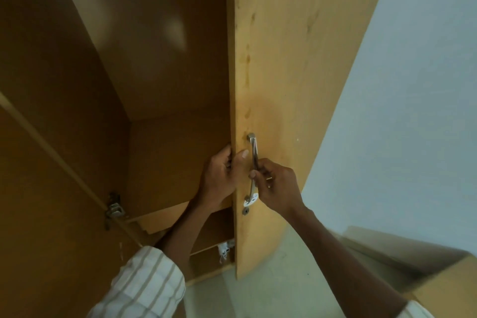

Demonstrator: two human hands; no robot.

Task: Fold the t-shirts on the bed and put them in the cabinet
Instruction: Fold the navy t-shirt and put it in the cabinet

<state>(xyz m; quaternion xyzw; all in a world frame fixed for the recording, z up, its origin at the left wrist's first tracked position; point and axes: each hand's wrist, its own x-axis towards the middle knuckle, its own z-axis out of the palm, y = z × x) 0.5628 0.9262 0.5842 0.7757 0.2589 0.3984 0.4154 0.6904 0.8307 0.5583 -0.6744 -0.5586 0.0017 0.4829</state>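
While the cabinet door (284,85) is handled, its metal pull handle (254,168) is pinched by the right hand (276,183), fingers curled round the bar. The door's free edge is gripped by the left hand (219,178), thumb on the front face, fingers wrapped behind. No t-shirts are seen; the cabinet interior (154,59) is shown open and dim. The door is best swung in one steady arc, fingers kept clear of the closing edge. A hinge (114,208) sits lower left. Room is limited on the right by a wall (413,85) and a cardboard box (426,266).
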